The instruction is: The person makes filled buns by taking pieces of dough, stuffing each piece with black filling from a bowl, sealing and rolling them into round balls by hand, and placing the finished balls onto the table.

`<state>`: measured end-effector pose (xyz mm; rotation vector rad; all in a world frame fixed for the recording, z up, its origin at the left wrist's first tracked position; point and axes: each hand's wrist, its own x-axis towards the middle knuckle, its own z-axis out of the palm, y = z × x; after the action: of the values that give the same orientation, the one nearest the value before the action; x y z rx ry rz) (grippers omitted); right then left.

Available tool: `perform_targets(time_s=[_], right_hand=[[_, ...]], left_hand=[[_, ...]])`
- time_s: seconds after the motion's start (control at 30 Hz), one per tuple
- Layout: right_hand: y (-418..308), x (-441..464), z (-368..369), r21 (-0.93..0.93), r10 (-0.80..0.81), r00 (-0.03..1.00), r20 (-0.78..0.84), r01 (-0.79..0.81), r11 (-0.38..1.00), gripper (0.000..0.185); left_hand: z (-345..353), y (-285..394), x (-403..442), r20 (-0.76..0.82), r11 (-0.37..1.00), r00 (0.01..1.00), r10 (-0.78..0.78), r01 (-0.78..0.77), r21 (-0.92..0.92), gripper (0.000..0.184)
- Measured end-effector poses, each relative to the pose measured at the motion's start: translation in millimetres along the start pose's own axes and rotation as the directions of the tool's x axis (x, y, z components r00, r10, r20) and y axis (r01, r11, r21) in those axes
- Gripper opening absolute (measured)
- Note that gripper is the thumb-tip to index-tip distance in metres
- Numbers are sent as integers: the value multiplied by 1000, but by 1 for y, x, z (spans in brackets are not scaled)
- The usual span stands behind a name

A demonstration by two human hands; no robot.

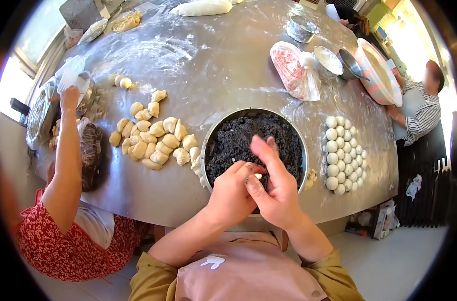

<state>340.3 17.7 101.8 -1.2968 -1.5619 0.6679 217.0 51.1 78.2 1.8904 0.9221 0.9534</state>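
Observation:
Over the near part of a round metal bowl [204,168] of dark crumbly filling, my two hands meet. My left hand [234,193] is closed around a small pale piece of dough [258,176], which shows only in part between the hands. My right hand [276,188] presses its thumb at that dough, with its other fingers raised and dark crumbs on the thumb. Flattened dough pieces [158,129] lie in a heap left of the bowl. Round white balls [341,159] stand in rows to the right.
On the left, a co-worker's arm [65,160] reaches over a dark bag [90,155] to a metal container. A red-and-white bag [288,67], a tin [301,30] and small bowls sit at back right. Another person [421,108] holds a large basin [376,75].

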Motion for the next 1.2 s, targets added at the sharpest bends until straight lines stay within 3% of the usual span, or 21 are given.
perform_targets(time_s=[0.1, 0.13, 0.23, 0.37, 0.4, 0.43, 0.47, 0.5, 0.57, 0.6, 0.63, 0.7, 0.73, 0.77, 0.83, 0.97, 1.03, 1.1, 1.17, 1.2], right_hand=[[-3, -2, -8, -284, -125, 991, 47, 133, 949, 31], [-7, 2, -5, -385, -202, 978, -44, 170, 907, 24], [-8, -7, -5, -274, -59, 994, -87, 33, 961, 23], [-3, -18, -19, -247, 27, 998, -54, -40, 968, 15], [1, -17, -30, -322, -44, 997, -62, 22, 947, 14], [4, -17, -40, -408, -18, 977, -214, -73, 910, 11], [20, -21, -57, -374, 69, 927, -368, -216, 902, 6], [39, -23, -75, -221, 135, 828, -544, -296, 929, 2], [74, -43, -107, -220, 109, 713, -693, -353, 909, 11], [79, -50, -112, -392, 27, 743, -668, -383, 836, 13], [82, -58, -114, -550, -46, 776, -628, -401, 733, 16], [98, -74, -104, -616, -8, 839, -545, -393, 682, 18], [107, -82, -97, -649, 15, 867, -498, -384, 657, 19], [118, -88, -87, -716, -27, 895, -446, -338, 611, 19], [135, -96, -70, -828, -99, 936, -339, -246, 504, 21], [139, -95, -89, -669, 172, 928, -330, -359, 651, 26], [122, -90, -98, -473, 242, 850, -467, -472, 744, 27], [85, -76, -100, -274, 295, 814, -500, -472, 838, 30], [45, -59, -92, -204, 241, 883, -403, -343, 917, 34], [29, -49, -85, -229, 136, 948, -287, -206, 951, 37]], left_hand=[[-5, 3, 0, 2, 996, 996, -89, 89, -10, 21], [-7, 3, 1, 5, 998, 998, -56, 56, 12, 14], [3, 0, 1, -98, 996, 994, -47, 39, -76, 13], [2, 5, -7, 281, 974, 936, -210, 226, -26, 12], [0, 15, -7, 371, 955, 892, -258, 294, -41, 14], [-4, 24, -7, 457, 932, 837, -300, 360, -47, 17], [-11, 31, -5, 616, 923, 730, -295, 385, -14, 19], [-11, 29, -6, 597, 905, 762, -251, 404, -135, 16], [-7, 27, -12, 529, 828, 827, -188, 423, -367, 13], [2, 26, -13, 409, 704, 896, -173, 403, -585, 16], [3, 28, -9, 376, 586, 893, -247, 447, -676, 18], [0, 17, -8, 414, 549, 857, -306, 514, -659, 16], [-1, 12, -8, 418, 523, 877, -239, 479, -706, 13], [1, 8, -8, 437, 454, 864, -249, 503, -735, 26], [5, -3, -15, 419, 361, 904, -82, 419, -833, 48], [7, 12, -15, 354, 361, 915, -193, 402, -841, 61], [6, 14, -11, 285, 317, 917, -280, 369, -874, 63], [7, 18, -5, 210, 308, 906, -368, 331, -892, 63], [8, 23, 4, 122, 318, 870, -478, 301, -899, 62], [6, 21, 6, 138, 310, 884, -448, 298, -903, 59]])
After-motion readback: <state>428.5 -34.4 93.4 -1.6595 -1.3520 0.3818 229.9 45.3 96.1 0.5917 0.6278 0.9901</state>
